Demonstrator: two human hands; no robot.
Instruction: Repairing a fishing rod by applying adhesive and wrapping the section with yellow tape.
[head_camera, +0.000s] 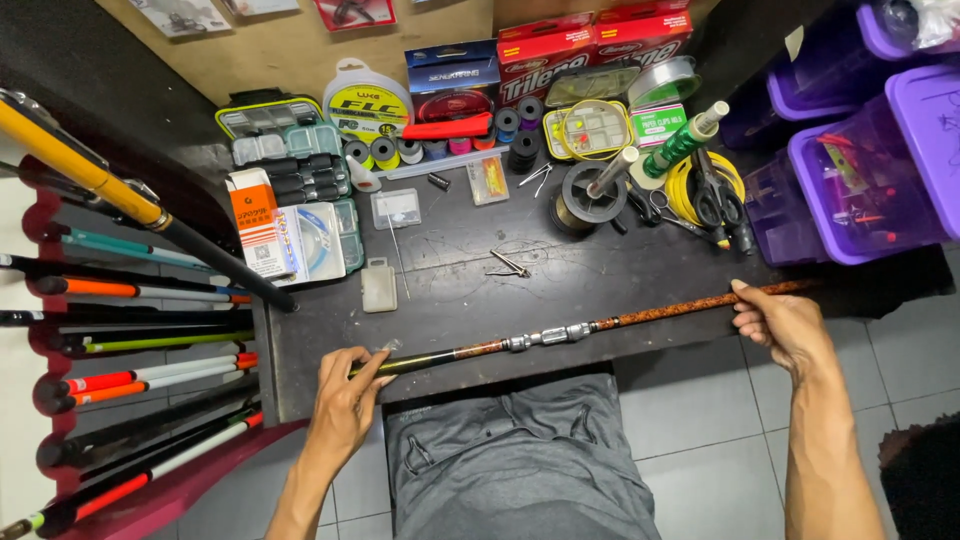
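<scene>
A fishing rod (560, 334) lies across the near edge of the dark worktable (460, 285), with a silver reel seat at its middle and a brown speckled handle toward the right. My left hand (345, 395) pinches the rod's dark thin end at the left, fingers closed around it. My right hand (780, 325) grips the brown handle at the right, just past the table's edge. Small metal pliers or clips (510, 264) rest on the table above the rod.
Line spools, tackle boxes (290, 160) and red cartons crowd the table's back. Scissors and a yellow coil (705, 190) sit at right. Purple bins (860, 170) stand at far right. A rack of several rods (140, 340) fills the left. My grey trousers are below.
</scene>
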